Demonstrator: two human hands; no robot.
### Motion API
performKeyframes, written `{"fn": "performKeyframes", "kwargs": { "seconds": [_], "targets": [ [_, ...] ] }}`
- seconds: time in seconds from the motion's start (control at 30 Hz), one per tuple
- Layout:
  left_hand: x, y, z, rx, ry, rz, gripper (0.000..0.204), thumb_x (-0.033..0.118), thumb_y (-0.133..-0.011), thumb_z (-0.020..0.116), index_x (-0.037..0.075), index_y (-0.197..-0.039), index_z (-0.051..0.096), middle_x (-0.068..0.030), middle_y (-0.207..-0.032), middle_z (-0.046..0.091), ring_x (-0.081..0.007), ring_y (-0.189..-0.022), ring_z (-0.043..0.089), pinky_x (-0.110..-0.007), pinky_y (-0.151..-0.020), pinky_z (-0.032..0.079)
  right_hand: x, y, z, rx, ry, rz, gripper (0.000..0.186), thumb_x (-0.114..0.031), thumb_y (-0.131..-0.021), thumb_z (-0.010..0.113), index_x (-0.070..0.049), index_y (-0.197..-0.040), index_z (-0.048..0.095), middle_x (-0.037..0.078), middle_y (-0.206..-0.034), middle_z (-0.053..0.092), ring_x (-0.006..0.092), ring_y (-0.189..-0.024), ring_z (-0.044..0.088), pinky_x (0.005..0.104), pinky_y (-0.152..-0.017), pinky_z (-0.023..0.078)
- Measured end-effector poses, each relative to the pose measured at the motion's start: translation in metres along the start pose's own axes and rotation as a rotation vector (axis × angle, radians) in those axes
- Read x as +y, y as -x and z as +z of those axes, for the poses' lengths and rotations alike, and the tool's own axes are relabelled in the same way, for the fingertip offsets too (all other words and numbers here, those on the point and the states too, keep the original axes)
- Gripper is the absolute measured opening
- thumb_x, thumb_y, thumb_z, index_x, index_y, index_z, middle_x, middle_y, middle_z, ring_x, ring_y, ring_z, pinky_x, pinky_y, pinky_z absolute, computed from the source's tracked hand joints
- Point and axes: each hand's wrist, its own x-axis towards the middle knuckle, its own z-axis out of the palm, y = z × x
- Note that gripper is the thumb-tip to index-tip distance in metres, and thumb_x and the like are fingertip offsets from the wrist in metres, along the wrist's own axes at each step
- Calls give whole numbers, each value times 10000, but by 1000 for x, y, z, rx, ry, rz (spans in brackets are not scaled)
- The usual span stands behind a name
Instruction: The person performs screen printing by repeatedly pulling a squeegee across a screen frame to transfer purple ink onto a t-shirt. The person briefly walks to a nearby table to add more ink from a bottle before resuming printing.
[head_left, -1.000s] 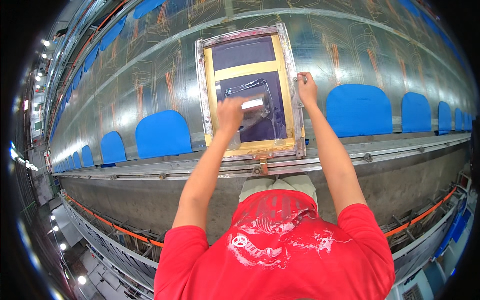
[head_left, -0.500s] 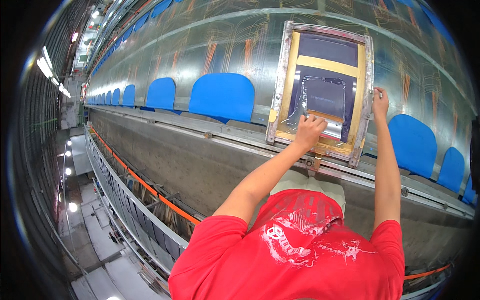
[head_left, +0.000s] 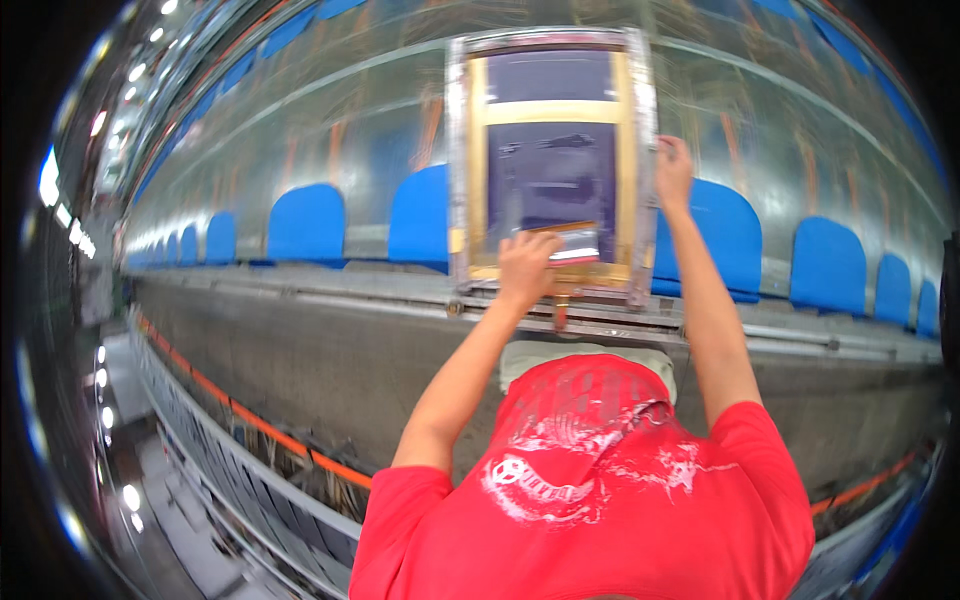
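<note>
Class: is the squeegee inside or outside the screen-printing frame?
Inside: the screen-printing frame surrounds the squeegee, held in the left hand near the frame's lower end. Blur hides whether it touches the mesh.

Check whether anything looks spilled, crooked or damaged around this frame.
Nothing clearly spilled or crooked. Slightly odd: the frame has blotchy, stained-looking edges, and uneven dark streaks stand out on the purple screen, perhaps residue; blur hides detail.

I am seeing a silver squeegee [head_left: 575, 243] with a brown far edge and a red near edge, violet mesh [head_left: 552, 185] that plain yellow tape [head_left: 552, 112] is bordering and striping across, and a blotchy grey-white frame [head_left: 458, 150]. Plain blue pads [head_left: 307, 222] are showing left and right, and I am wearing a red shirt [head_left: 600, 510] with patchy white print and pale greenish trousers [head_left: 518, 358].
</note>
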Motion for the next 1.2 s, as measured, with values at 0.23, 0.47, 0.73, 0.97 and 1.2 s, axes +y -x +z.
{"fn": "performKeyframes", "kwargs": {
  "seconds": [0.23, 0.47, 0.73, 0.97, 1.2],
  "targets": [
    [-87, 8, -45, -32, 49, -201, 350, 97, -734, 703, 104, -1083, 685, -155, -858, 671, -373, -812, 636, -476, -712, 480, -55, 30, 89, 93, -141, -21, 136, -185, -935, 584, -97, -1027, 634, 191, -617, 582, 319, -537, 594, 455, -531, 420],
    [-106, -32, -74, -716, 278, -131, 240, 162, -759, 704, 140, -998, 714, -187, -824, 688, -406, -802, 644, -460, -706, 505, -65, 47, 72, 59, 6, 211, 134, -195, -935, 576, -114, -1025, 634, 207, -660, 630, 410, -660, 640, 510, -630, 462],
    [-191, -138, -62, -880, 399, -62, 263, 124, -640, 790, 28, -877, 730, -27, -701, 655, -107, -657, 556, -305, -609, 453, -31, 41, 108, 124, 166, 154, 171, -224, -931, 593, -103, -1038, 651, 219, -721, 649, 417, -702, 643, 477, -661, 472],
    [-164, -119, -22, 32, -159, 1, 286, 46, -780, 636, 196, -996, 748, -39, -983, 723, -255, -846, 653, -403, -715, 489, -60, 41, 93, -16, 69, 280, 141, -194, -926, 592, -103, -1024, 638, 241, -798, 672, 436, -801, 658, 506, -711, 484],
    [-116, -3, -19, 76, -48, 77, 414, 9, -676, 694, 222, -1027, 738, 35, -1014, 720, -184, -927, 641, -355, -757, 435, -38, 38, 96, 74, 170, 155, 177, -237, -918, 604, -114, -1032, 662, 216, -831, 679, 400, -786, 670, 470, -700, 497]
  ]
}}
